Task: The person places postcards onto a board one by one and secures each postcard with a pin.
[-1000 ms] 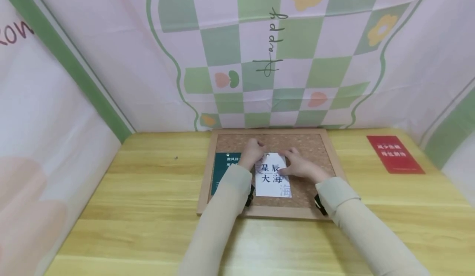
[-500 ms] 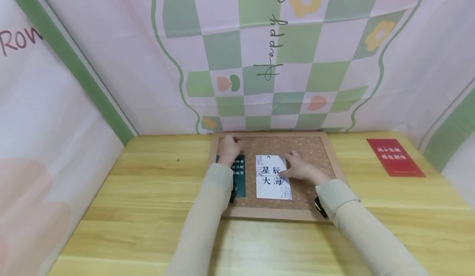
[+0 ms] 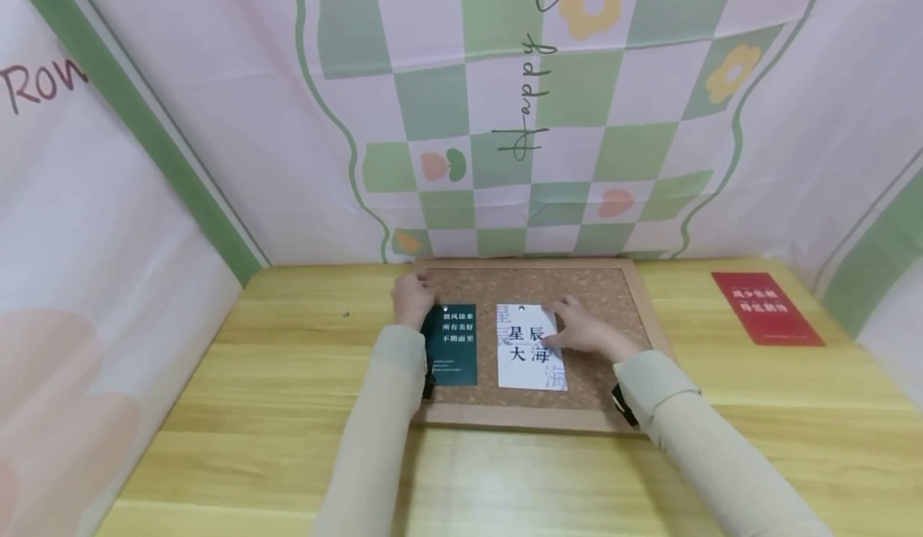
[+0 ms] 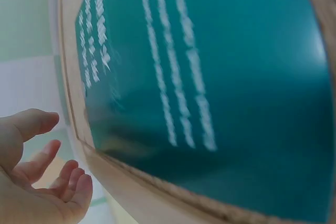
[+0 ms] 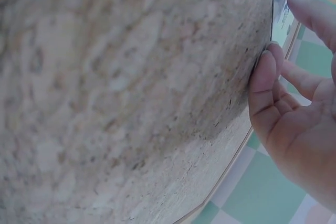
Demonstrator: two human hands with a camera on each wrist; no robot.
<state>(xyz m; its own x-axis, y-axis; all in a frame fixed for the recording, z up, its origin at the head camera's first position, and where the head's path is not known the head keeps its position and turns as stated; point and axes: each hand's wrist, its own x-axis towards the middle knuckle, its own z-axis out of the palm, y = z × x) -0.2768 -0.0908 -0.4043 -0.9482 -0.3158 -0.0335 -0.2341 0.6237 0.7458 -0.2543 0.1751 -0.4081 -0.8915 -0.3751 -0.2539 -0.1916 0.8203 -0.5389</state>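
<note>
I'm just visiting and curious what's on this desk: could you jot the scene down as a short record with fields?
Surface: wooden table
Board: cork board in a wooden frame, lying flat
On the board: dark green card at the left, white card beside it
Left hand: at the board's upper left corner, by the green card; fingers relaxed, holding nothing
Right hand: resting on the white card's right edge
Off the board: red card at the table's far right
Backdrop: checked pink and green cloth
</note>
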